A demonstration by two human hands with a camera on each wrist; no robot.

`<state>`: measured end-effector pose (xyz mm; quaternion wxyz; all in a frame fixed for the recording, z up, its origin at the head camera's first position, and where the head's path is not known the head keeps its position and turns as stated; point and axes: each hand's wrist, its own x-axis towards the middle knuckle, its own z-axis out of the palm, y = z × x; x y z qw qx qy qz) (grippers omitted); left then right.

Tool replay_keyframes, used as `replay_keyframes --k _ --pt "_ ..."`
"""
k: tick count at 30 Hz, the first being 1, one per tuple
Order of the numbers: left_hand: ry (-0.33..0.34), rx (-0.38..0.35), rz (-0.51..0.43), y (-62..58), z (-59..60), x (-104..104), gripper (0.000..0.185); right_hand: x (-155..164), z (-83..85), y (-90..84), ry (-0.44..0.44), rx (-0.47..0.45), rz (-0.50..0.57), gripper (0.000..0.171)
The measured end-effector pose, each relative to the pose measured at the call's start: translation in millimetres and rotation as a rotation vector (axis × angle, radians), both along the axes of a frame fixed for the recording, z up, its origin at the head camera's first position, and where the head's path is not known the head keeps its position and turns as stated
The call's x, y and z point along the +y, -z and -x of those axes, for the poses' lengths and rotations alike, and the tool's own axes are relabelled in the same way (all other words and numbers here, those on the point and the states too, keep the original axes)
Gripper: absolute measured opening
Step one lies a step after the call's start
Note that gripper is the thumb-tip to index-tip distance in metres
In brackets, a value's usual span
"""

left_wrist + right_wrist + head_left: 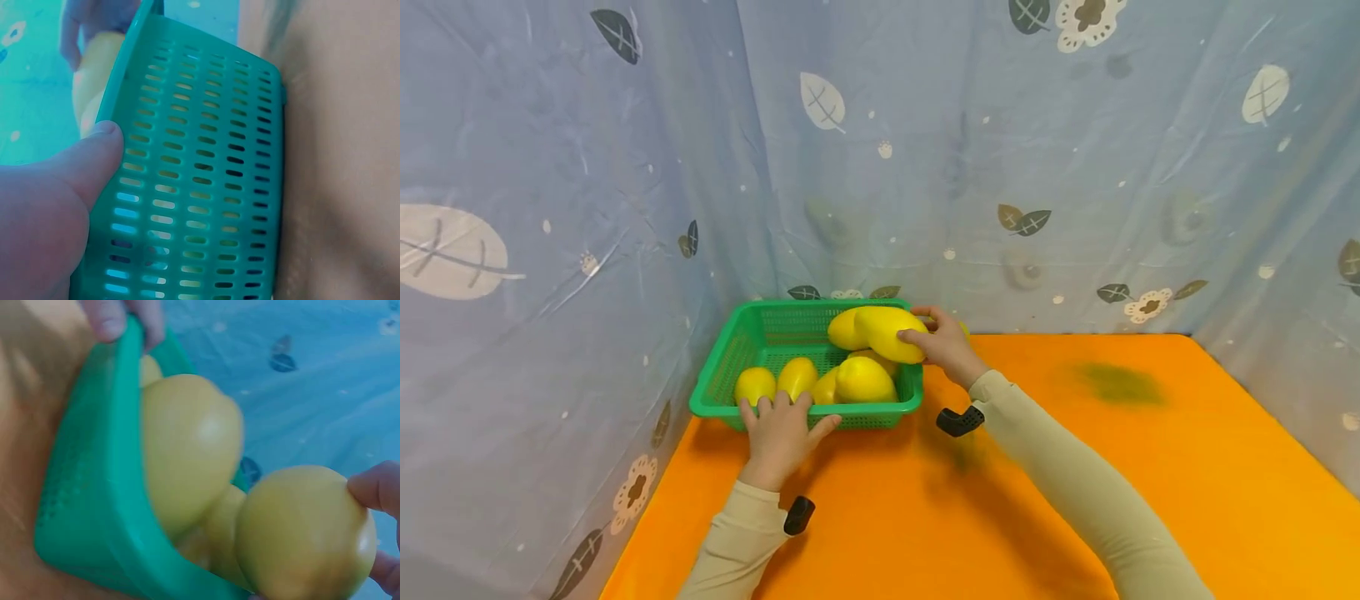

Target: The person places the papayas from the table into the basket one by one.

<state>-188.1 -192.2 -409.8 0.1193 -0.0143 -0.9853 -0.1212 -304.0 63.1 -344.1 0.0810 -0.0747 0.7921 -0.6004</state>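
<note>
A green plastic basket [805,411] with slotted walls holds several smooth yellow mangoes, among them one at the front right [865,382] and one at the left [755,385]. My left hand [781,437] grips the basket's front rim, fingers over the edge and thumb on the outer side. At the basket's right end, my right hand [951,346] holds a large yellow mango [891,332] between thumb and fingers, above the other fruit. In the right wrist view this mango [306,534] hangs beside the rim; most of the gripping fingers are hidden.
The basket stands on an orange tabletop [1075,450] near its back left corner. A pale blue curtain with leaf prints [925,167] hangs close behind and along both sides. Behind the right hand, a small yellow patch [965,329] shows, mostly hidden.
</note>
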Motion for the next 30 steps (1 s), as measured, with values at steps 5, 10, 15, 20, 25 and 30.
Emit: replay_keyframes --k 5,10,15,20,25,30 --pt "0.012 0.005 -0.01 2.1 1.3 7.1 0.058 -1.8 -0.8 8.2 -0.018 0.041 -0.026 0.065" --pt "0.019 0.018 -0.02 -0.2 2.1 8.0 0.058 7.9 2.2 12.2 0.051 0.046 0.005 0.062" --pt "0.026 0.028 -0.017 -2.8 2.0 5.3 0.056 21.7 5.2 16.1 0.121 0.032 0.069 0.058" --pt "0.024 0.033 -0.011 -2.5 2.0 1.3 0.057 36.5 6.6 22.0 0.171 0.008 0.102 0.058" --pt "0.019 0.03 -0.016 -0.3 1.7 -1.4 0.057 54.9 10.2 23.0 0.213 0.008 0.083 0.059" --pt "0.016 0.038 -0.02 1.3 0.7 -1.8 0.055 76.9 17.7 13.6 0.273 0.025 0.08 0.062"
